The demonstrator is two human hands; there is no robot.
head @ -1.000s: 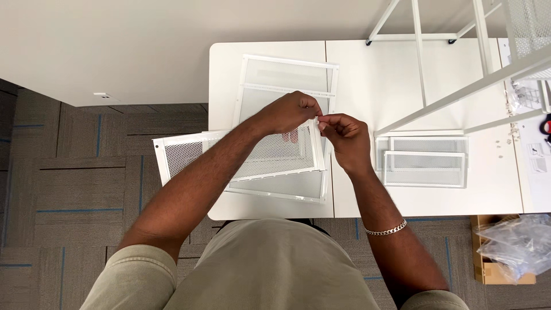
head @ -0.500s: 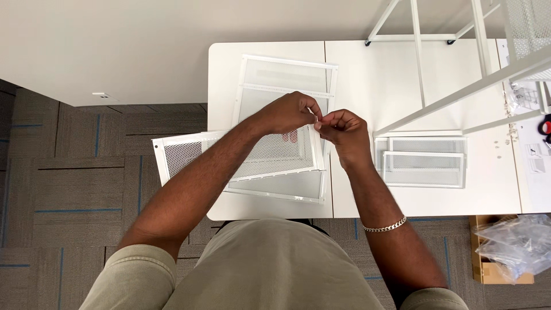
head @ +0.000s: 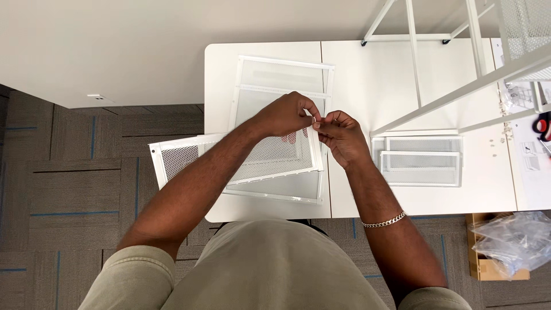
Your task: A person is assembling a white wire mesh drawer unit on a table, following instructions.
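Carpet tiles (head: 69, 189) in grey with thin blue lines fill the left of the head view, and a white mesh panel (head: 183, 158) juts off the edge of the white tabletop (head: 221, 69) over them. That panel lies slanted across a larger flat mesh frame (head: 281, 77), the two overlapping near the middle.

Just above the slanted panel's right end, the left hand (head: 284, 115) is curled with thumb and forefinger pinched together — it seems to grip something very small and pale, too small to name, possibly a screw or fitting. The right hand (head: 341, 135) meets it fingertip to fingertip, its fingers likewise closed in a pinch on the same tiny piece; a metal chain bracelet (head: 383, 220) sits on that wrist. Both hands hover over the panel's corner rather than pressing on it, as far as can be told.

Judging by this, the step in hand is readying a small fastener at the panel's edge. The next move would call for a steady pinch and careful alignment with a hole in the frame's rim, since the piece could easily slip.

Further right lie two smaller mesh trays (head: 422, 161), a white wire rack frame (head: 453, 86) standing over the tabletop, and — off the tabletop's corner — crumpled clear plastic bags (head: 513, 241).
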